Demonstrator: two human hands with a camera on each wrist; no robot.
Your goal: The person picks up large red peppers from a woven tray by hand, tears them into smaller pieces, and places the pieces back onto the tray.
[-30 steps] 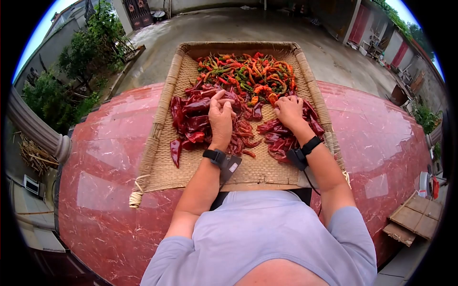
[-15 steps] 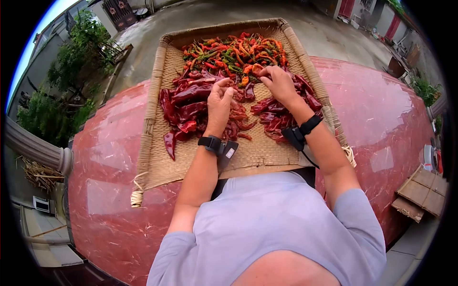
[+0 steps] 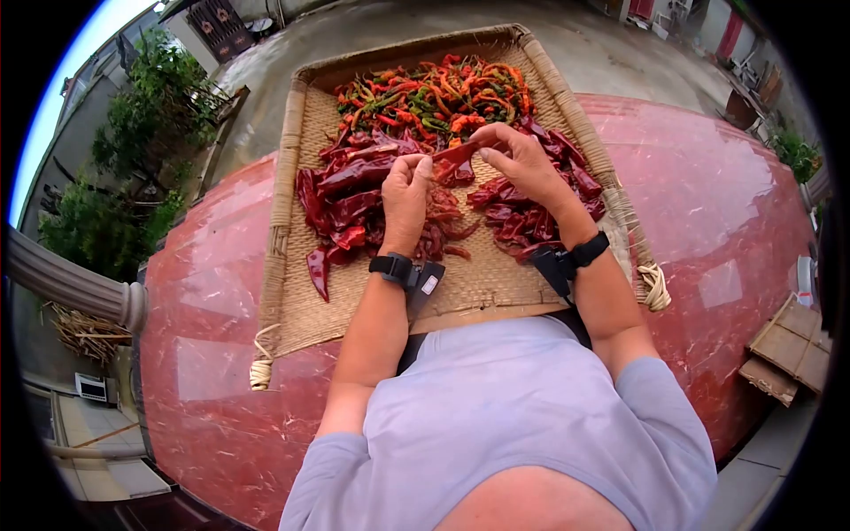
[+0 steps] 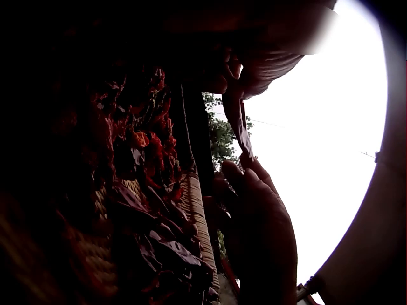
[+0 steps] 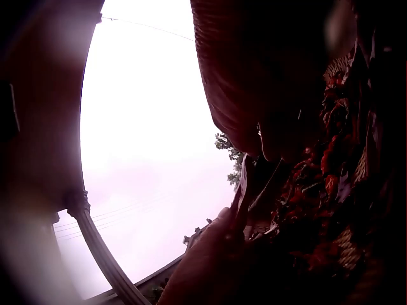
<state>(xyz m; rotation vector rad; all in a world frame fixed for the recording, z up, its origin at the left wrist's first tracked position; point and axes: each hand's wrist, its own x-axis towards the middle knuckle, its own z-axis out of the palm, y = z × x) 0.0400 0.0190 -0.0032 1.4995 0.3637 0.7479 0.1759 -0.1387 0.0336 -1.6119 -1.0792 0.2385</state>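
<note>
A dried red chili pepper (image 3: 455, 153) is stretched between the two hands above the woven tray (image 3: 460, 292). My left hand (image 3: 406, 199) pinches one end between thumb and fingers. At the other end, my right hand (image 3: 524, 166) grips the pepper with curled fingers. The left wrist view shows the pepper (image 4: 236, 121) as a narrow dark strip from hand to hand; that view is very dark. Large glossy dark red peppers (image 3: 354, 208) lie left of the left hand, and another heap of red peppers (image 3: 512, 221) lies below the right hand.
Small red, orange and green chilies (image 3: 434, 93) cover the tray's far part. Shrivelled red pieces (image 3: 443, 230) lie in the middle. Around the tray is a red marble floor (image 3: 691, 203). A column (image 3: 80, 279) stands at left, and flattened cardboard (image 3: 792, 341) lies at right.
My right hand has lifted from the right heap and moved left toward my left hand. The pepper now spans both hands. The head view has shifted slightly, so the tray sits higher.
</note>
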